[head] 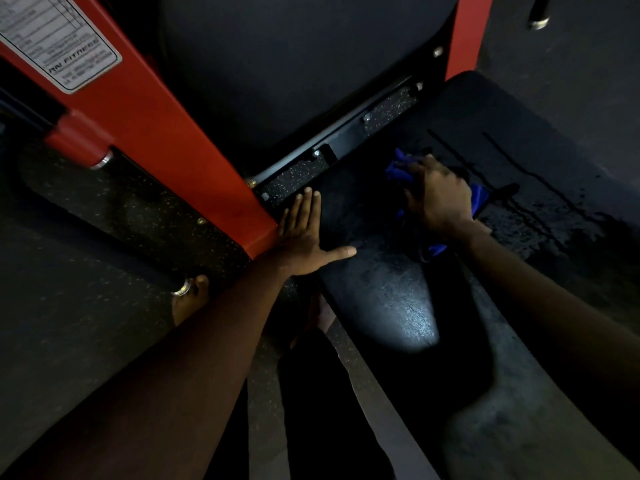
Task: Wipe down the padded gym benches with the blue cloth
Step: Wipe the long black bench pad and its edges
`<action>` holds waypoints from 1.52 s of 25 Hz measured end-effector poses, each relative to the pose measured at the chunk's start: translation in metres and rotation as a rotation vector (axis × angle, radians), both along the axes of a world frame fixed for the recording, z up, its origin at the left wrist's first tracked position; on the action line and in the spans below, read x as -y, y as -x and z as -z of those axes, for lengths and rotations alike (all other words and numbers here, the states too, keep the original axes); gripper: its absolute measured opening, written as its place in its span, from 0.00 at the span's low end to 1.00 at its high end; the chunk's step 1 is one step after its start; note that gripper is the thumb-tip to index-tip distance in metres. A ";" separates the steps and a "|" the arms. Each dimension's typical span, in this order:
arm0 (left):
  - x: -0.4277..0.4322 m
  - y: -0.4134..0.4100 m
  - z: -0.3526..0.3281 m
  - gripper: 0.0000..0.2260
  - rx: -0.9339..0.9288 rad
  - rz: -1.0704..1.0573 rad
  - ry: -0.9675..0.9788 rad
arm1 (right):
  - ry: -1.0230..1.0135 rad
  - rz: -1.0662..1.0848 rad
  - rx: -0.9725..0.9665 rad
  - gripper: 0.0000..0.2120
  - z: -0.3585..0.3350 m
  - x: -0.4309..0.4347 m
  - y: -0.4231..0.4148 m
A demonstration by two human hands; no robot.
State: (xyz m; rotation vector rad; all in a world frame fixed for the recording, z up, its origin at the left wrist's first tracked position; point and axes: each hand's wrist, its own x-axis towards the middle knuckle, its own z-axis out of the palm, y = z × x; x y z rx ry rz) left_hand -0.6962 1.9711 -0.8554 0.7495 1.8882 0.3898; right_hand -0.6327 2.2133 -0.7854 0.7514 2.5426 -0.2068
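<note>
Both forearms [173, 375] stretched ahead of me; my left hand [304, 237] lay flat, fingers straight and thumb spread, braced on the seat pad [398, 306] edge beside the red frame [173, 150] at its ten o'clock, to steady me, I judge. At its two o'clock my right hand [440, 195] gripped the bunched blue cloth [398, 169] against the seat pad, wet streaks [536, 202] lying at the cloth's three o'clock.

"How many hands are at work?"

"Two: the left hand [301, 237] and the right hand [438, 195]. One blue cloth [398, 171], under the right fingers."

"And pads?"

"Two black ones: a seat pad [398, 306] beneath both sets of fingers, and a back pad [294, 64] beyond the fingertips."

"Red uprights?"

"Two. The near red post [166, 140] is beside the left fingers; the far red post [467, 32] is well past the right ones. One white label [59, 39], on the near one."
</note>
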 end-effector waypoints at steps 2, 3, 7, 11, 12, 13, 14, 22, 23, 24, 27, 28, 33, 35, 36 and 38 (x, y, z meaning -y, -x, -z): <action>0.000 0.000 0.002 0.58 -0.002 -0.005 0.001 | 0.054 -0.076 0.003 0.23 -0.012 0.020 -0.018; 0.000 0.001 0.002 0.59 -0.001 -0.004 0.002 | 0.097 -0.125 -0.021 0.23 -0.021 0.031 -0.034; 0.000 0.000 0.003 0.60 -0.007 0.001 0.002 | 0.196 -0.239 -0.042 0.23 -0.046 0.045 -0.092; 0.002 -0.001 0.006 0.58 -0.008 -0.002 -0.013 | 0.097 -0.095 -0.053 0.22 -0.030 0.031 -0.069; 0.002 -0.002 0.005 0.58 -0.011 -0.002 -0.010 | 0.065 -0.035 -0.053 0.22 -0.027 0.031 -0.061; 0.001 -0.002 0.004 0.58 -0.013 0.001 -0.006 | 0.046 0.011 -0.056 0.22 -0.026 0.033 -0.055; -0.001 -0.001 0.003 0.58 -0.008 0.006 0.001 | 0.042 0.038 -0.069 0.22 -0.028 0.038 -0.055; -0.023 -0.016 -0.018 0.46 -0.098 -0.290 -0.105 | 0.118 -0.070 -0.061 0.24 -0.067 0.056 -0.120; -0.032 -0.018 -0.018 0.44 -0.115 -0.315 -0.129 | 0.084 0.028 -0.066 0.25 -0.069 0.040 -0.118; -0.040 -0.018 -0.015 0.44 -0.118 -0.311 -0.140 | 0.043 0.128 -0.064 0.24 -0.068 0.022 -0.113; -0.048 -0.021 -0.006 0.44 -0.156 -0.218 -0.104 | -0.041 0.233 -0.062 0.22 -0.062 -0.008 -0.101; -0.047 -0.020 -0.004 0.45 -0.152 -0.197 -0.097 | -0.038 0.233 -0.065 0.22 -0.061 -0.001 -0.102; -0.045 -0.013 -0.004 0.49 -0.117 -0.135 -0.061 | 0.130 -0.039 -0.025 0.26 -0.086 0.068 -0.144; -0.045 -0.011 -0.005 0.53 -0.096 -0.112 -0.041 | 0.106 -0.015 -0.034 0.26 -0.092 0.046 -0.150; -0.046 -0.012 -0.007 0.55 -0.094 -0.100 -0.033 | 0.075 0.077 -0.038 0.26 -0.091 0.028 -0.149; -0.046 -0.013 -0.005 0.57 -0.094 -0.085 -0.024 | -0.015 0.254 -0.052 0.24 -0.084 -0.010 -0.139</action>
